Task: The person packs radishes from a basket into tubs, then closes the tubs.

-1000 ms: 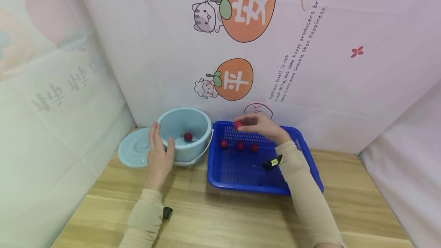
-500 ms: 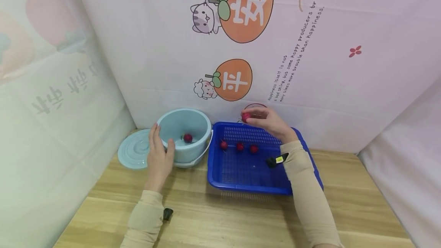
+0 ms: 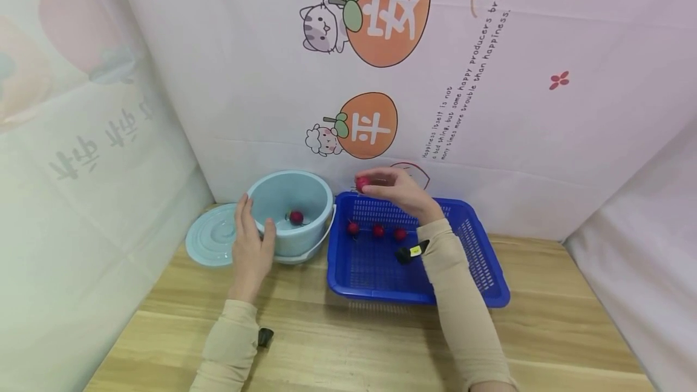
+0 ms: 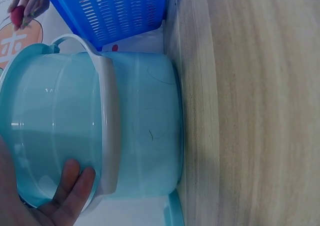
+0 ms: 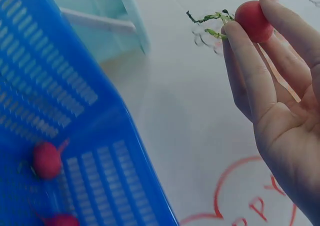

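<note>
The right hand (image 3: 400, 193) pinches a red radish (image 3: 362, 184) near a blue basket (image 3: 376, 271). The left hand (image 3: 253, 253), loosely spread, touches a pale-blue bucket (image 3: 302, 241).

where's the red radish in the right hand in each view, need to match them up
Head: held radish, near the picture's centre.
Left wrist: held radish, near the top-left corner.
Right wrist: held radish, upper right.
Shared landmark: the blue basket, in all three views.

Cloth-walled booth (image 3: 544, 132); cartoon-printed backdrop (image 3: 261, 95), side curtains (image 3: 648, 228), wood-grain tabletop (image 3: 316, 343)
</note>
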`<state>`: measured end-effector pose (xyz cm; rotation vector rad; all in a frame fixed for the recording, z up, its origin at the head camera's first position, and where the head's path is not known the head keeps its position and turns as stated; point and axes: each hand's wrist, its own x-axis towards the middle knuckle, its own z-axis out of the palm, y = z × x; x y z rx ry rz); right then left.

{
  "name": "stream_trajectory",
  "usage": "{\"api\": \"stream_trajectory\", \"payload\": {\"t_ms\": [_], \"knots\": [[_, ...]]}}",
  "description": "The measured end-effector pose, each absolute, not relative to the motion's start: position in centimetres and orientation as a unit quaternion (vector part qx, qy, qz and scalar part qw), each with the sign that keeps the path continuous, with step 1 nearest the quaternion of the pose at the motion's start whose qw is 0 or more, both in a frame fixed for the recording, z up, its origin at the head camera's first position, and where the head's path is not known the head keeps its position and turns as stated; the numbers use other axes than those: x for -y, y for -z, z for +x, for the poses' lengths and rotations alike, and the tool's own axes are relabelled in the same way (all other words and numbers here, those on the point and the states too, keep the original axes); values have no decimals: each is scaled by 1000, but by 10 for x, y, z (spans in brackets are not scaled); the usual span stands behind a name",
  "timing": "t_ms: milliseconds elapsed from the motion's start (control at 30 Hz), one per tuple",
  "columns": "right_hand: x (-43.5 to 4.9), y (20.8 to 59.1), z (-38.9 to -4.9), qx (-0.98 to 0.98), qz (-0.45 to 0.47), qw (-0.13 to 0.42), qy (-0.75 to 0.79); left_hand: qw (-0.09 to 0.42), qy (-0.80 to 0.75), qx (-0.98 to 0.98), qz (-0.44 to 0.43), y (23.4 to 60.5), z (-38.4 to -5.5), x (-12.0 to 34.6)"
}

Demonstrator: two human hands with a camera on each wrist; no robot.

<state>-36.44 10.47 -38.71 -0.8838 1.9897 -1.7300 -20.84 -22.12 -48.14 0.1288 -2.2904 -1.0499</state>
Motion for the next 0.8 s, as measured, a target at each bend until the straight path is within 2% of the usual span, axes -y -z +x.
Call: {"api": "stream_trajectory", "payload": {"t_ms": [800], "knots": [[21, 399, -349, -677, -390, 188, 595, 303, 394, 866, 51, 482, -210, 224]]}}
